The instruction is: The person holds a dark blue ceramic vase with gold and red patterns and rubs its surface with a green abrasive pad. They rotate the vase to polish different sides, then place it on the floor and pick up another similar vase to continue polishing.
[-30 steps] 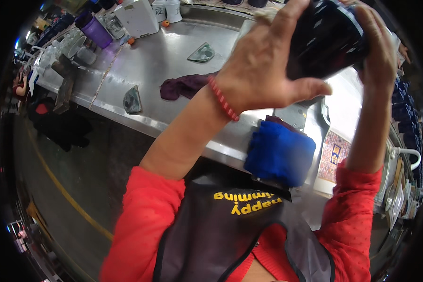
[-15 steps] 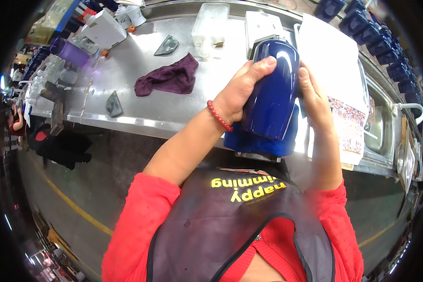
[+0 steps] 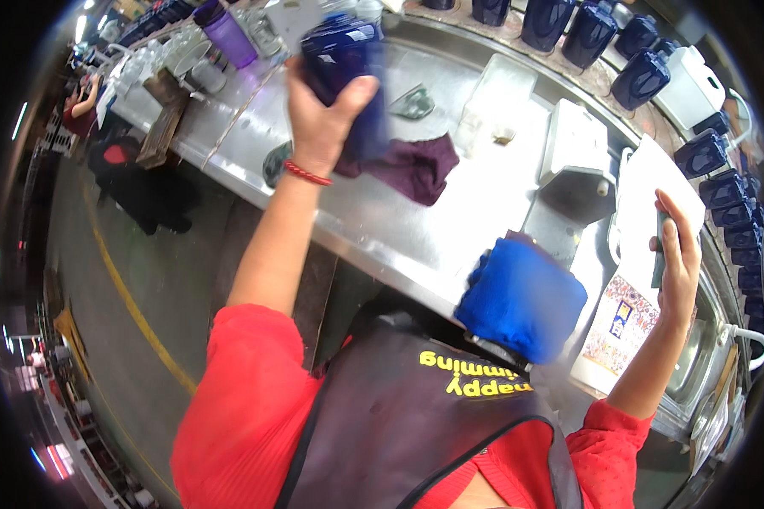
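My left hand (image 3: 318, 123) grips a glossy dark blue vase (image 3: 341, 53), blurred by motion, and holds it above the far left of the steel worktop. Beneath it lie a crumpled purple cloth (image 3: 420, 168) and a dark green, flat-sided piece (image 3: 414, 103). On the right, my right hand (image 3: 679, 259) holds a thin dark flat piece (image 3: 660, 250) between thumb and fingers, over a white sheet (image 3: 660, 182). A bright blue cloth-covered rest (image 3: 522, 297) stands at the worktop's near edge, between my arms, with nothing on it.
Several dark blue glazed vessels (image 3: 587, 36) line the ledge at the back and right. A clear plastic tub (image 3: 494, 93) and a white box-shaped device (image 3: 575, 140) stand on the worktop (image 3: 356, 212). A purple bottle (image 3: 227, 32) is at the back left, a sink (image 3: 694, 360) at the right.
The vase has left the blue rest and moved far to the left in my left hand. My right hand has let go of it and moved right, now with a dark flat piece. The view has turned.
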{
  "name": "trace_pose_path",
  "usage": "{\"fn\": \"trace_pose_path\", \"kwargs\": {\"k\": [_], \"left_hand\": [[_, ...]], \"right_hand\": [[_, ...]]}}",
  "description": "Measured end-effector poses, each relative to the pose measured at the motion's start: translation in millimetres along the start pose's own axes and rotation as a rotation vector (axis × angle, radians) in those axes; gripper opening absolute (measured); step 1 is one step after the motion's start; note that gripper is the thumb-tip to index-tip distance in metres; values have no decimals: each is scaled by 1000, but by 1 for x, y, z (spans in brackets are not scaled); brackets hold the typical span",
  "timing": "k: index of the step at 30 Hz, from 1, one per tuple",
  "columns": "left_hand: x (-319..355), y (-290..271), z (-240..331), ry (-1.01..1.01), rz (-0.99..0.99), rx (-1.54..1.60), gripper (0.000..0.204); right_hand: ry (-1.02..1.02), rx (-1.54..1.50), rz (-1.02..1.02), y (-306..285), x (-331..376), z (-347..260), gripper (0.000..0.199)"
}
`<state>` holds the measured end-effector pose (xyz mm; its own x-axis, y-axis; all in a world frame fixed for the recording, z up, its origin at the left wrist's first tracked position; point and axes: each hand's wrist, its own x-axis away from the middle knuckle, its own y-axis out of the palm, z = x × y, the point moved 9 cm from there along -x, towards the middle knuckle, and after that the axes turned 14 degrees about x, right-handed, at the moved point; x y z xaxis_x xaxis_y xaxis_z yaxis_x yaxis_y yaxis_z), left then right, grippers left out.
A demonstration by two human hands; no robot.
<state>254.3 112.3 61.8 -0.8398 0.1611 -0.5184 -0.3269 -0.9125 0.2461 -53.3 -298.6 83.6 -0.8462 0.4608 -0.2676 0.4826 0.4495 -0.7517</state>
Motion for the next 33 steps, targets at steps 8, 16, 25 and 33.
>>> {"fn": "trace_pose_path", "kwargs": {"k": [8, 16, 25, 33], "left_hand": [[-55, -124, -58, 231, 310, -594, 105], [-32, -165, -79, 185, 406, -620, 107], [-14, -146, -47, 260, 221, -651, 90], [17, 4, 25, 366, -56, -358, 60]], "right_hand": [[-23, 49, 215, 6, -160, 46, 44], [-39, 503, 435, 4, -368, 135, 71], [48, 538, 510, -7, -397, 188, 65], [-336, 436, 674, -96, -235, 56, 41]]}}
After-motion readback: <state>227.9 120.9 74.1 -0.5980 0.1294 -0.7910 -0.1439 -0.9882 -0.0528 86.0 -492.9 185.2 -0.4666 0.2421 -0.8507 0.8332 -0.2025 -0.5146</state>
